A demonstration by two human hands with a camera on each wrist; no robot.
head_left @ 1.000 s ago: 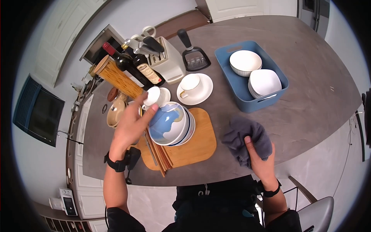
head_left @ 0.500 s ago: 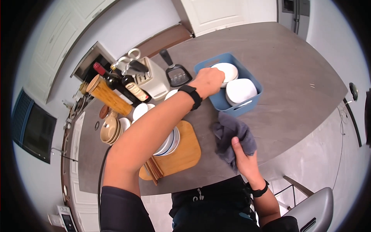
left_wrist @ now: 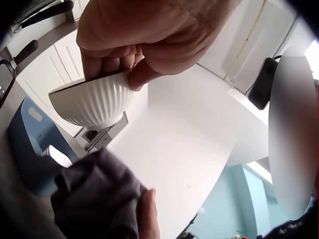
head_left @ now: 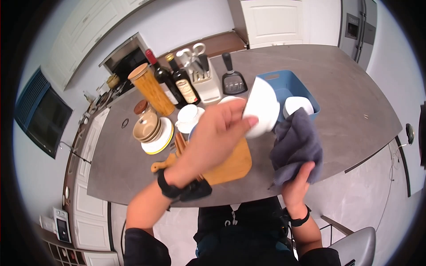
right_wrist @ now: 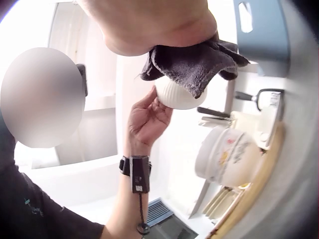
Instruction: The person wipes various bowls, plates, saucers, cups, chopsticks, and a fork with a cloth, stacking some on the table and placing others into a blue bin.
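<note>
In the head view my left hand [head_left: 213, 137] pinches the rim of a white bowl [head_left: 262, 106], which is tilted on its side in the air. The left wrist view shows the fluted outside of the bowl [left_wrist: 92, 102], with fingers inside it and the thumb at its rim. A dark grey cloth [head_left: 297, 148] is gripped by my right hand [head_left: 296, 190], the thumb along its near side. The bowl is close to the cloth; whether they touch is unclear. White square bowls [head_left: 298, 104] are in the blue basket [head_left: 284, 80], partly behind the cloth.
A wooden board [head_left: 235, 166] lies under my left forearm. Behind it stand white cups [head_left: 190, 114], stacked beige bowls [head_left: 146, 128] on plates, a pasta jar [head_left: 153, 91], two bottles [head_left: 185, 86], a knife block [head_left: 207, 86] and a black-handled utensil [head_left: 234, 82].
My left hand has lifted the round white bowl out of the blue basket and drawn it back toward the body. The cloth has come up, still in my right hand.
</note>
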